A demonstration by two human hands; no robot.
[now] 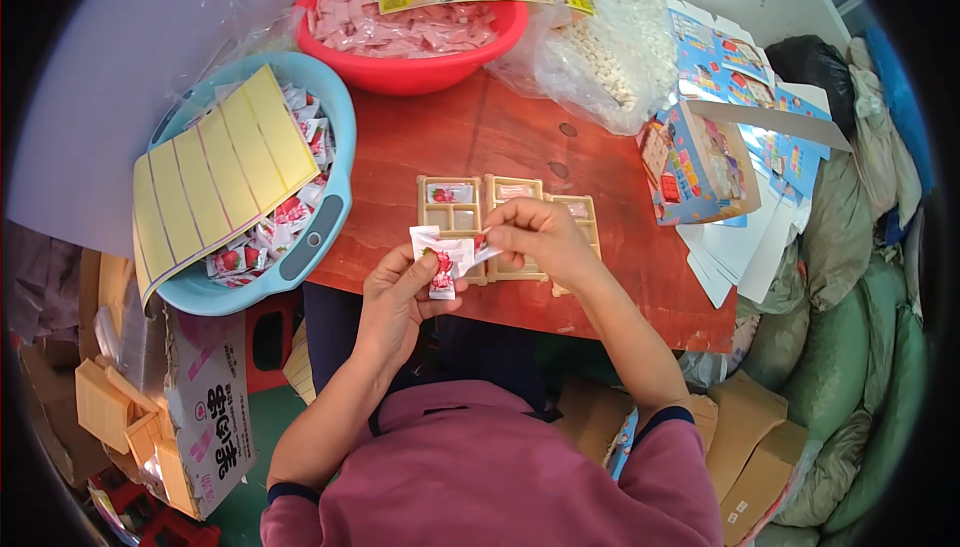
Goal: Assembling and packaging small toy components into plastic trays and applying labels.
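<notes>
My left hand (pixel 395 292) is closed around a few small white sachets (pixel 444 272) with red strawberry prints, thumb on top. My right hand (pixel 540 237) pinches the end of another such sachet (pixel 486 245) right beside them. Both hands are over the near part of the red table (pixel 400 137). Just beyond and partly under them lie three beige compartment trays (pixel 424 217), side by side. A strawberry sachet (pixel 450 193) rests in the left tray's top compartment. Pinkish packets (pixel 515 191) show in the top compartments of the other two. My hands hide the trays' near parts.
A blue basin (pixel 345 162) of strawberry sachets, with a yellow striped sheet (pixel 225 172) across it, stands left. Behind are a red basin (pixel 420 77) of pink packets and a clear bag (pixel 610 57) of whitish pieces. Printed boxes (pixel 700 167) and flat cartons lie right.
</notes>
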